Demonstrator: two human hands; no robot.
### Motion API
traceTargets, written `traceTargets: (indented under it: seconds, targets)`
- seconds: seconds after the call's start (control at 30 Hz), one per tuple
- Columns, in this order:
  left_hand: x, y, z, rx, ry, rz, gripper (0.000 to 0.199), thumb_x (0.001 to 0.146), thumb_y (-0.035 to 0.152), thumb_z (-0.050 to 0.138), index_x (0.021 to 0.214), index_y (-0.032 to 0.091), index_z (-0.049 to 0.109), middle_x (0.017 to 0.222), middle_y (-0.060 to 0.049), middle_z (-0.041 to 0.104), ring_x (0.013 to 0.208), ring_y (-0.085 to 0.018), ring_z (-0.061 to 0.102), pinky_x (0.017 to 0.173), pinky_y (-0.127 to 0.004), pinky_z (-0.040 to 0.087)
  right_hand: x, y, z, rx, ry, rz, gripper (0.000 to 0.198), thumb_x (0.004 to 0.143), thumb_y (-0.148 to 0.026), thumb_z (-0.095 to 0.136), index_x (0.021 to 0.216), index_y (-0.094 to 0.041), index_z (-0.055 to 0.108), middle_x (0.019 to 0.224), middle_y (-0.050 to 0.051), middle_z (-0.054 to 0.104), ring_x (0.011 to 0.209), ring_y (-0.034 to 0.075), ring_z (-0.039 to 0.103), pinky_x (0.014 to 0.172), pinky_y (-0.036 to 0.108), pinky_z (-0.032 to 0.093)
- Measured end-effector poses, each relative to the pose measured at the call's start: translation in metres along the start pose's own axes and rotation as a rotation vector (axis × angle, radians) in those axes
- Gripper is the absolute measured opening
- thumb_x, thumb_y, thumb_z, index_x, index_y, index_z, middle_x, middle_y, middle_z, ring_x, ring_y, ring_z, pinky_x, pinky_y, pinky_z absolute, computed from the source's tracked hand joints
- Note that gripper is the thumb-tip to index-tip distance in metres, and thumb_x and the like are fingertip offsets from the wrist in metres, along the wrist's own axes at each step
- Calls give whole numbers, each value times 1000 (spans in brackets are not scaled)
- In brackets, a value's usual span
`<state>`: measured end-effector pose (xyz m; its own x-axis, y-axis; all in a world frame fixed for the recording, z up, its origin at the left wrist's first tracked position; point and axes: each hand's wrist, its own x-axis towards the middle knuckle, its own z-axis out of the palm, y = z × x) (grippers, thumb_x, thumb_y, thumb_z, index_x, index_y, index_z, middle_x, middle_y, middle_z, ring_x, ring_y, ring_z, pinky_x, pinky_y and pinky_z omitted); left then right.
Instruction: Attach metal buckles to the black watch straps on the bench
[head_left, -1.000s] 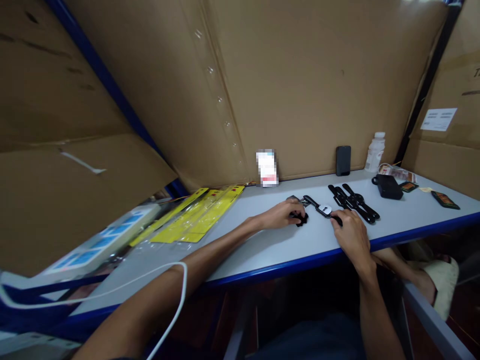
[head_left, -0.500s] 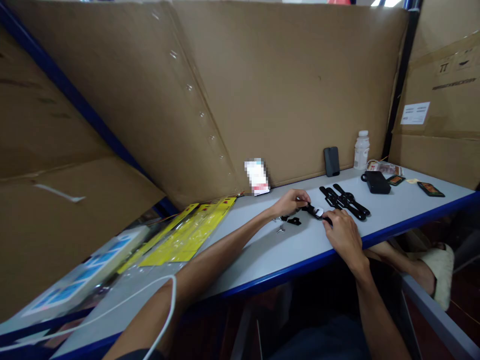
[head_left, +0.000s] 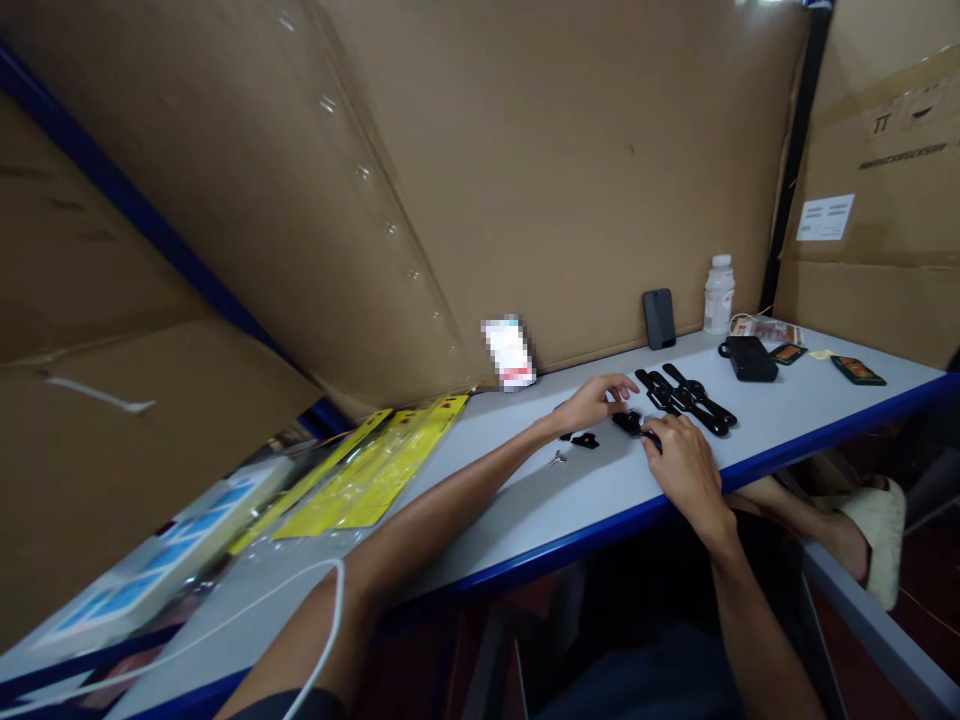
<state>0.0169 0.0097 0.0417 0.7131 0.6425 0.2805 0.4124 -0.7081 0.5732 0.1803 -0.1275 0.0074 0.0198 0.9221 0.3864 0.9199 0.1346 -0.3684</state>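
Observation:
My right hand (head_left: 684, 458) grips the near end of a long black piece with a wider middle (head_left: 628, 423), pinching it just above the grey table. At the piece's far end is my left hand (head_left: 596, 402), its fingers loosened and apart. Whether a fingertip still touches the piece is hard to tell. Under and beside my left wrist lie small black plastic parts (head_left: 585, 440) and some tiny silvery metal parts (head_left: 557, 458). Several similar long black pieces (head_left: 684, 402) lie side by side beyond my right hand.
A lit phone (head_left: 510, 352) leans on the cardboard wall. Farther right stand a dark upright device (head_left: 659, 320), a bottle (head_left: 718, 297) and a black case (head_left: 751, 360). Yellow-backed plastic packs (head_left: 375, 470) lie left. A white cable (head_left: 334, 610) crosses my left arm.
My left fingers have opened from their pinch on the black piece's far end. The silvery middle no longer shows brightly. My right hand keeps its grip, and the view has tilted slightly.

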Motion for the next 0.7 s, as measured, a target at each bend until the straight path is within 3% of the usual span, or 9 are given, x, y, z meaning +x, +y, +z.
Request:
traceTargets:
  seconds: [0.17,0.37,0.5,0.7]
  targets:
    - [-50,13,-30,371,-96,72,23,87,9,51,93,17,72,92,-7,69,85,-18,62,78,-31,47,0,2,3,-1,21,-23,27,100,-21,52,115,-19,74,115,9,73,112,25,60,96,35,42]
    - [-110,7,-52,477,-148,-128,22,88,19,60,108,21,69,92,-4,70,78,-18,62,72,-29,44,0,3,6,0,26,-27,26,99,-21,53,113,-20,75,116,9,74,111,26,60,95,35,42]
    - [-117,3,-52,373,-190,-80,29,86,20,65,115,22,69,97,-3,70,84,-18,64,75,-28,45,0,3,6,2,23,-19,26,99,-22,54,114,-21,75,115,9,74,111,25,60,94,35,42]
    - [-113,8,-43,314,-215,-79,12,84,11,60,86,18,69,88,-3,70,78,-15,62,72,-26,44,1,4,4,6,19,-24,26,100,-22,53,115,-21,74,115,9,73,112,24,60,95,34,42]
